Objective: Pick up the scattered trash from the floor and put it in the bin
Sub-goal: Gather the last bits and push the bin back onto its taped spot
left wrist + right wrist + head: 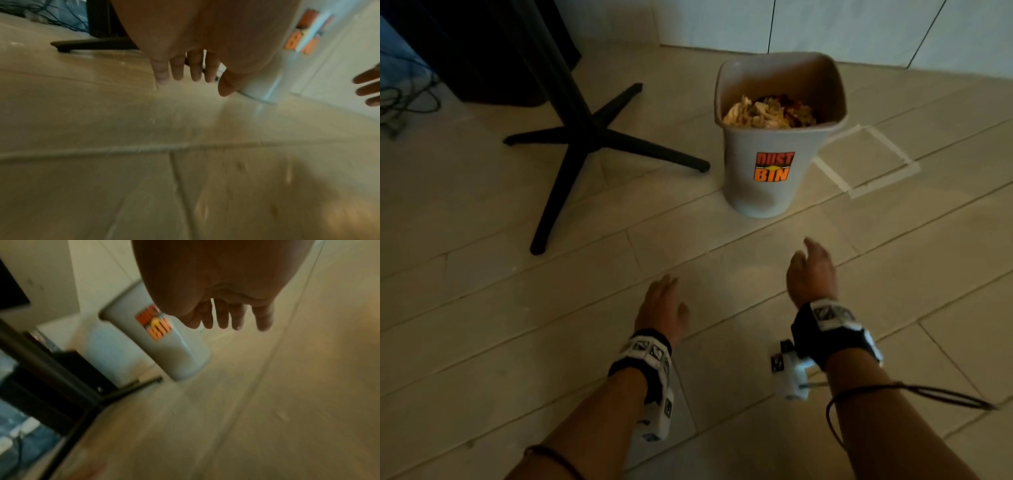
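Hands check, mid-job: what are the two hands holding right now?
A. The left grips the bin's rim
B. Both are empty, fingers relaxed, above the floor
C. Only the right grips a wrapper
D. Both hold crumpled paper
B. The left hand and right hand both hang with loose fingers and nothing in their grip, short of the bin, which already holds trash.

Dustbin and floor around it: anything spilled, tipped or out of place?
Nothing spilled. The dustbin stands upright, trash heaped inside below the rim. It sits left of a taped square, not inside it. Left hand and right hand hold nothing.
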{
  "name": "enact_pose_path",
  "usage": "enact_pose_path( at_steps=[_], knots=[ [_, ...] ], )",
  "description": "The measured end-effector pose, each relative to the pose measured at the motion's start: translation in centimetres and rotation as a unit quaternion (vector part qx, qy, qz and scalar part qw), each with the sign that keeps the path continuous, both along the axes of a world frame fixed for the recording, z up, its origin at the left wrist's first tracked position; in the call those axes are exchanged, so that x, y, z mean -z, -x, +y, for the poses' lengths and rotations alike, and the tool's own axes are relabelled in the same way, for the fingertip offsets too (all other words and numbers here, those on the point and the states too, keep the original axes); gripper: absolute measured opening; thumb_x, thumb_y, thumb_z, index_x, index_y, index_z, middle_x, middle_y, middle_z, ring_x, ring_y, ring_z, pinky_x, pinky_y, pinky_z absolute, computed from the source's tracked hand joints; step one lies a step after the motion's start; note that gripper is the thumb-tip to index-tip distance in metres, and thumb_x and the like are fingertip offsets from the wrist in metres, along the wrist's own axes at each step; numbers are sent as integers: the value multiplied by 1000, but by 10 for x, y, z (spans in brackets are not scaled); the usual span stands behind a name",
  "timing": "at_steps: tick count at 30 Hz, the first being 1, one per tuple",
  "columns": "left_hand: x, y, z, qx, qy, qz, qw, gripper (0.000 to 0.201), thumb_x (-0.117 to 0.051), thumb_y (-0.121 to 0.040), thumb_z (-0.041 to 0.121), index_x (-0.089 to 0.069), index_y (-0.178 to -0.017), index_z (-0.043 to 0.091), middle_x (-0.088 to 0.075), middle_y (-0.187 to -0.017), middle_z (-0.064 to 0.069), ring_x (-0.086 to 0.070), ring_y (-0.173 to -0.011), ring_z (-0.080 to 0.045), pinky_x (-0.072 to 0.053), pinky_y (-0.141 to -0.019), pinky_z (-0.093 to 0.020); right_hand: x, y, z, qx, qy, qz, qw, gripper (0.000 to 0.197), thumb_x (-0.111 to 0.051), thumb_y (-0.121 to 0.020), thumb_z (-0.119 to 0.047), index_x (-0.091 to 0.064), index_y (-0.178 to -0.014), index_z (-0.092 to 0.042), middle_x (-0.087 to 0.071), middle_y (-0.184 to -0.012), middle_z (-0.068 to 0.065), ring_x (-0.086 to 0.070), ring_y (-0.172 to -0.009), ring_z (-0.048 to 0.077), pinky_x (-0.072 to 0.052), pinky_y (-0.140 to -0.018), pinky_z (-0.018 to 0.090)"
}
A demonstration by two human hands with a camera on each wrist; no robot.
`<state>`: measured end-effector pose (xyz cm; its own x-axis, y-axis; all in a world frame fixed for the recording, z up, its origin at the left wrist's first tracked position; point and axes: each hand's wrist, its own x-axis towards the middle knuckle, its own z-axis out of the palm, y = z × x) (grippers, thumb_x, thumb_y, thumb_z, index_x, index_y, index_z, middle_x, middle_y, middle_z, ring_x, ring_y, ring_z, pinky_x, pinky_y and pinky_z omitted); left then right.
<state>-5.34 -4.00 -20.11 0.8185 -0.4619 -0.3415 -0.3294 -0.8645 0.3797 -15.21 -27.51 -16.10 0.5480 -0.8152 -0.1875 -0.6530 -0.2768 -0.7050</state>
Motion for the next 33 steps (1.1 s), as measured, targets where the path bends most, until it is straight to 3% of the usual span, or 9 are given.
enact_pose_path(
  at_steps=[3, 6, 9, 13, 15, 18, 25, 30, 33],
  knots=[
    [22, 43, 10, 18, -88, 9, 996, 66, -34, -99, 33, -1, -153, 14, 13, -161, -5, 9, -148, -27, -5, -121, -41, 46, 35, 44, -36, -30, 159, 986, 53, -32, -102, -26, -21, -151, -10, -11, -162, 13, -11, -149, 31, -16, -118, 52],
    [42, 91, 9, 36, -92, 1, 995, 68, -29, -93, 34, -12, -151, 4, 4, -160, -14, -7, -148, -35, -2, -119, -44, 74, 62, 91, -127, 8, 262, 957, 64, -35, -99, -22, -3, -154, -9, 9, -162, 13, 8, -150, 30, 0, -120, 52],
    [57, 124, 6, 165, -127, 37, 977, 75, -36, -76, 35, -36, -142, 0, -29, -153, -20, -24, -141, -38, -5, -114, -43, 90, 79, 126, -246, 68, 240, 937, 75, -56, -82, -24, -30, -148, -1, -21, -158, 18, 5, -149, 29, -2, -118, 46],
    [48, 119, 25, 281, -48, 8, 958, 55, -40, -83, 32, -54, -133, 16, -48, -143, -3, -42, -136, -25, -35, -111, -38, 85, 90, 117, -331, 103, 183, 920, 67, -36, -68, -18, -44, -135, -11, -42, -141, 2, -34, -139, 31, -11, -114, 33],
    [45, 95, 34, 239, 31, -4, 971, 51, -37, -90, 26, -47, -139, 16, -39, -150, -3, -37, -139, -26, -33, -113, -42, 80, 91, 94, -250, 125, 131, 951, 71, -36, -73, -5, -41, -143, -10, -32, -149, 2, -33, -141, 33, -7, -118, 35],
    [33, 43, 18, 136, 53, -4, 989, 62, -23, -91, 37, -36, -146, 13, -22, -157, -5, -16, -146, -30, -14, -119, -42, 76, 91, 55, -86, 63, 151, 983, 65, -41, -93, -5, -20, -153, -15, -6, -163, 5, -1, -151, 26, 2, -120, 42],
    [31, -69, -66, 109, -102, 23, 989, 69, -39, -99, 38, -3, -153, 15, 5, -162, -5, 2, -149, -28, -10, -119, -44, 80, 90, 22, 74, -1, 250, 965, 63, -38, -98, -26, -13, -153, -6, 0, -163, 15, 3, -149, 33, -1, -120, 52],
    [39, -55, -99, 205, -121, -2, 971, 64, -32, -99, 33, -4, -153, 15, 8, -162, -4, 6, -149, -25, -5, -120, -46, 90, 78, 71, -81, 51, 228, 969, 60, -23, -99, -26, -7, -153, -5, 4, -162, 16, 7, -149, 32, 9, -121, 43],
    [49, -6, -78, 299, -90, -29, 950, 61, -31, -95, 34, -19, -152, 15, -9, -161, -7, -9, -148, -28, -15, -118, -51, 94, 78, 109, -246, 111, 193, 944, 67, -28, -84, -20, -33, -147, 1, -23, -157, 19, -18, -145, 36, -2, -118, 45]
  ],
)
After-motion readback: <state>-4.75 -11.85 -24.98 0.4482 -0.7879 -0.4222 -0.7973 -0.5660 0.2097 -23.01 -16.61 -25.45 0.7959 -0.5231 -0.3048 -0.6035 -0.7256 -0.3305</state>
